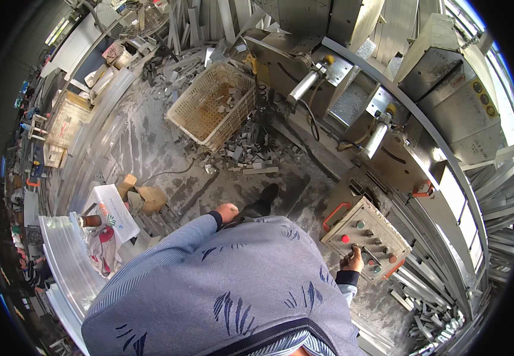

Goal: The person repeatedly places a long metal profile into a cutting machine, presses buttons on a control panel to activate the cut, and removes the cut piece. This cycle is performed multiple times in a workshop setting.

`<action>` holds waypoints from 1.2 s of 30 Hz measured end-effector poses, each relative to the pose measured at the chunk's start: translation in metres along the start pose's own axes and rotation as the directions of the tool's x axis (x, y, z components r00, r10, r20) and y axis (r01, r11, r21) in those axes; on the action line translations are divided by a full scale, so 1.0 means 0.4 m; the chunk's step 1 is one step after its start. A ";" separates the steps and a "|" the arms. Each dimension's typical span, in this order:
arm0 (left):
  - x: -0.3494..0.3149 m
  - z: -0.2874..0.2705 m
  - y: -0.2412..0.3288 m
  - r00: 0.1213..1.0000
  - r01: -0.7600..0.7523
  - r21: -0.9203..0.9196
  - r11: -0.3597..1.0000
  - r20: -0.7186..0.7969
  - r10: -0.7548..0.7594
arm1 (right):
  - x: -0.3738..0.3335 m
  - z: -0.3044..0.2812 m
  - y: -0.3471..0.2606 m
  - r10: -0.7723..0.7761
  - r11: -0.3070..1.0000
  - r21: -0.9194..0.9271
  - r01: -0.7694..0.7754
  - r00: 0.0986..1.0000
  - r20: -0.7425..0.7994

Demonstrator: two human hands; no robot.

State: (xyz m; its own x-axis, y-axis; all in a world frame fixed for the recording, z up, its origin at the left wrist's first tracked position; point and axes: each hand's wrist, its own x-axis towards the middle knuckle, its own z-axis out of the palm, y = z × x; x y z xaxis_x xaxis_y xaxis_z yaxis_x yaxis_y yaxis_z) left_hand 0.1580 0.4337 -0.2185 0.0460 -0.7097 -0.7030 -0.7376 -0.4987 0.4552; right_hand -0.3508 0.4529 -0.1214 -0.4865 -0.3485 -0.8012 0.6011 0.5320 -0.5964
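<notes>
At the lower right stands a beige control panel (367,235) with a red button (345,238), green buttons and several dark knobs. My right hand (353,260) is at its near left edge, fingers closed around one of the dark knobs; the fingertips are partly hidden. My left hand (227,212) hangs in front of my body, away from everything, its fingers curled in with nothing seen in them. A red handle (336,217) curves along the panel's left side.
Ahead, a dirty cream plastic basket (212,140) stands among metal offcuts (248,157). A machine with two silver cylinders (308,83) runs along the right. A white box (114,212) and long metal profiles (67,255) lie on the left. A cable (171,172) crosses the floor.
</notes>
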 end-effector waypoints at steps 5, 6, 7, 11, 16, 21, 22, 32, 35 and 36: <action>-0.025 -0.002 0.011 0.990 -0.008 -0.075 0.997 -0.144 -0.003 | -0.059 0.019 -0.077 -0.265 0.957 -0.114 0.267 0.964 0.030; -0.027 -0.001 0.005 0.988 0.009 -0.113 0.994 -0.154 -0.026 | -0.071 0.051 -0.108 -0.409 0.880 -0.258 0.398 0.912 0.011; -0.029 0.004 -0.003 0.985 0.050 -0.130 0.990 -0.157 -0.070 | -0.085 0.081 -0.150 -0.511 0.795 -0.326 0.512 0.854 0.096; -0.019 0.028 -0.068 0.978 0.135 -0.212 0.968 -0.128 -0.164 | -0.137 0.287 -0.337 -0.748 0.372 -0.471 0.800 0.558 0.358; -0.005 0.064 -0.142 0.974 0.183 -0.325 0.928 -0.066 -0.215 | -0.169 0.645 -0.564 -0.770 -0.125 -0.553 0.824 0.271 0.578; 0.006 0.085 -0.169 0.949 0.248 -0.436 0.865 -0.071 -0.308 | -0.086 0.979 -0.712 -0.589 -0.634 -0.507 0.584 0.059 0.806; 0.008 0.090 -0.174 0.934 0.298 -0.508 0.808 -0.020 -0.357 | -0.058 1.035 -0.732 -0.548 -0.707 -0.506 0.495 0.069 0.833; 0.021 0.142 -0.222 0.912 0.386 -0.496 0.778 0.078 -0.403 | 0.263 1.317 -0.905 -0.494 -0.680 -0.631 0.375 0.402 0.771; 0.024 0.127 -0.223 0.900 0.407 -0.521 0.750 0.088 -0.427 | 0.294 1.319 -0.918 -0.478 -0.637 -0.620 0.458 0.396 0.784; 0.026 0.118 -0.223 0.885 0.435 -0.536 0.724 0.105 -0.454 | 0.293 1.316 -0.919 -0.475 -0.640 -0.619 0.456 0.398 0.785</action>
State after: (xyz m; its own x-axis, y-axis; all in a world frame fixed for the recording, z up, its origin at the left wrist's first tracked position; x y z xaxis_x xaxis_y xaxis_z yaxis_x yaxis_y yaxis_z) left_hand 0.1925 0.4943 -0.2925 0.3052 -0.3495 -0.8858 -0.1527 -0.9361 0.3168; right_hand -0.2951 -0.1897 -0.0219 0.0183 -0.9971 -0.0742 -0.9987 -0.0218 0.0465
